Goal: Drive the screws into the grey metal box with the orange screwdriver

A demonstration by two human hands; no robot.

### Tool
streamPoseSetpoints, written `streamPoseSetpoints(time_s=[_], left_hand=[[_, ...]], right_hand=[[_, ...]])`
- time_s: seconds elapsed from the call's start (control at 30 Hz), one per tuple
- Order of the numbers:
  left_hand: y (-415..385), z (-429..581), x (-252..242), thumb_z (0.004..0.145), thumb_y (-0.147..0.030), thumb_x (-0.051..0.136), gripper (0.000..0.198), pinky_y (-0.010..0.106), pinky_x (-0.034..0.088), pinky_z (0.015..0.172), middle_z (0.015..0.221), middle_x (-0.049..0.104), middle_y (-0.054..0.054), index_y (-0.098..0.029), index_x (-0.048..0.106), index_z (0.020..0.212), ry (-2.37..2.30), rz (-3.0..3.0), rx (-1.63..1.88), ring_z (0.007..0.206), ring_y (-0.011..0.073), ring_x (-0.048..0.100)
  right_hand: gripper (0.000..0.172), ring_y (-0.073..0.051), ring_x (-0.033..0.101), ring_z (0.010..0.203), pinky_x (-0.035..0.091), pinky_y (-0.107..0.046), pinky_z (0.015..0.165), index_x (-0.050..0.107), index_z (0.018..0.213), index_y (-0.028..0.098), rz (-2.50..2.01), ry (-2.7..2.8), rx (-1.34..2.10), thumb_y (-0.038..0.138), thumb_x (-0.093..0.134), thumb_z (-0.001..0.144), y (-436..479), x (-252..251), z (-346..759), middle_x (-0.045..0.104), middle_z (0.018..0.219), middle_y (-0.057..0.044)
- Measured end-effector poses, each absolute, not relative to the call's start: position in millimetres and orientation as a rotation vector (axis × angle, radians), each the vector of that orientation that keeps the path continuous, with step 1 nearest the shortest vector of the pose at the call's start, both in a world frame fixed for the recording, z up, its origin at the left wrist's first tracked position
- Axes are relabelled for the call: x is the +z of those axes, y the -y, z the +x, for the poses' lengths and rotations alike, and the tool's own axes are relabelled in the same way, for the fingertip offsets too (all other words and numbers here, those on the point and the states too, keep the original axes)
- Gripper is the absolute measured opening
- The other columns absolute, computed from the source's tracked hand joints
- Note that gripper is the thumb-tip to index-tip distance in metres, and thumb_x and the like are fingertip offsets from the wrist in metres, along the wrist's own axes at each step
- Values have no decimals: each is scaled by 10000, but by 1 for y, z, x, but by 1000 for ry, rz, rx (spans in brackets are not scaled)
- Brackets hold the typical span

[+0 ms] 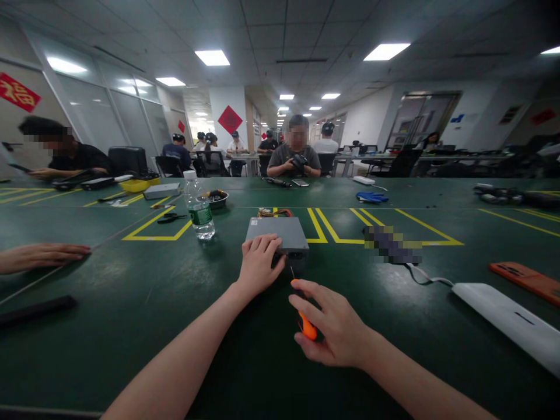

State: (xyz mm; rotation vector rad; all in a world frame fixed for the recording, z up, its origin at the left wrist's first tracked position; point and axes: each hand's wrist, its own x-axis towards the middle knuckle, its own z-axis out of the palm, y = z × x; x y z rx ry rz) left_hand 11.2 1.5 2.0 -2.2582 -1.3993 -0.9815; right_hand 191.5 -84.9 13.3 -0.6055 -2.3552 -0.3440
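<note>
A flat grey metal box (282,231) lies on the green table (131,303) straight ahead of me. My left hand (258,265) rests on its near left corner, fingers curled over the top and the front edge. My right hand (330,326) is closed around an orange-handled screwdriver (305,322). Its thin shaft points up toward the front face of the box and its tip is at or very close to that face. Coloured wires (275,212) show behind the box.
A water bottle (199,207) stands left of the box, with black pliers (170,218) beyond it. An orange phone (527,279), a white power strip (510,318) and its cable lie at right. Another person's hand (41,255) rests at left. People sit across the table.
</note>
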Motion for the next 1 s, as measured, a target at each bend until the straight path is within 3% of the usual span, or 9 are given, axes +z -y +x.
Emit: streamPoseSetpoints(time_s=[0.27,0.37,0.5,0.77,1.0], left_hand=[[0,10,3,801,-307,526,303,404,295,879,1188,554,51,-237,520,1096,1401,-2262,-979,1090,233,459],[0,10,3,803,-306,522,305,405,292,883,1192,553,58,-238,521,1101,1407,-2264,-973,1087,236,460],[1,10,4,808,-308,515,301,407,293,879,1200,551,56,-239,519,1101,1405,-2266,-965,1089,237,461],[2,10,4,807,-310,520,294,403,292,876,1198,553,47,-237,514,1091,1414,-2263,-958,1096,230,458],[2,9,4,812,-306,511,289,406,284,883,1202,549,41,-242,511,1094,1414,-2266,-951,1096,228,456]], right_hand=[[322,-164,586,785,461,-277,630,540,1031,137,-473,2368,-276,407,447,883,85,15,194,606,1032,-129],[380,-179,594,835,483,-294,687,512,1083,127,-478,2340,-169,435,397,891,84,13,198,591,1069,-140],[362,-193,579,954,483,-305,775,475,1141,108,-464,2359,-93,344,356,894,86,15,200,563,1122,-154],[331,-172,599,788,478,-293,662,496,1056,125,-475,2372,-133,393,447,868,87,15,192,604,1063,-148],[364,-216,567,975,489,-331,740,500,1151,192,-525,2478,-89,425,406,889,89,16,197,525,1169,-146]])
